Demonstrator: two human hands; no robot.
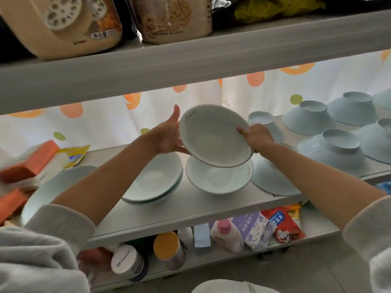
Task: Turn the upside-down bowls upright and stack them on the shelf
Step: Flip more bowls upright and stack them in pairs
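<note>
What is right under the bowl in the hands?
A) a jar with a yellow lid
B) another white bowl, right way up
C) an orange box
B: the held bowl, between the left hand and right hand, tilts over an upright bowl on the shelf.

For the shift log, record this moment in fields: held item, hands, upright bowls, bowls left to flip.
held: white bowl, tilted, opening toward camera
right hand: grips its right rim
left hand: supports its left side
below it: single upright bowl
stacked: two upright bowls, left of it
inverted: several blue bowls, right side of shelf
</note>
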